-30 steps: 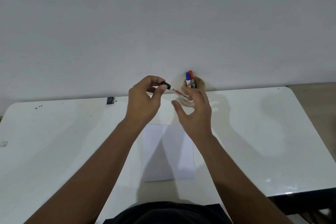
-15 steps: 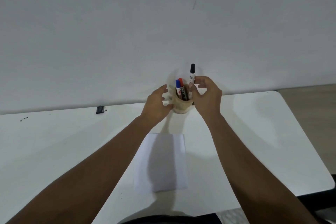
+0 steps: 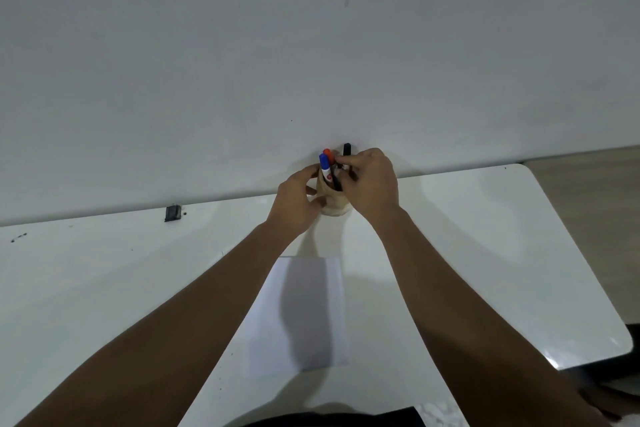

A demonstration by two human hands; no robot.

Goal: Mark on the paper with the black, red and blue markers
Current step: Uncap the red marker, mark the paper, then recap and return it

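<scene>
Black marker (image 3: 346,149): only cap tip shows, rest behind right hand (image 3: 372,180).
Cup (image 3: 334,206): mostly covered by both hands, just base + bit of wall visible.
Red marker (image 3: 328,155): barrel hidden behind blue marker (image 3: 325,168).
Right fingers (image 3: 346,160): grip on black marker can't tell.
Label on blue marker: too small to read.
Table (image 3: 485,236): cut off at left + bottom edge.
Dark bit by wall (image 3: 172,212): too small to ID.

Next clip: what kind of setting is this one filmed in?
Probably a plain indoor desk or study spot. A white table stands against a bare white wall, with a sheet of paper laid flat and a small holder of markers at the back edge. Nothing marks it as an office or classroom.
</scene>
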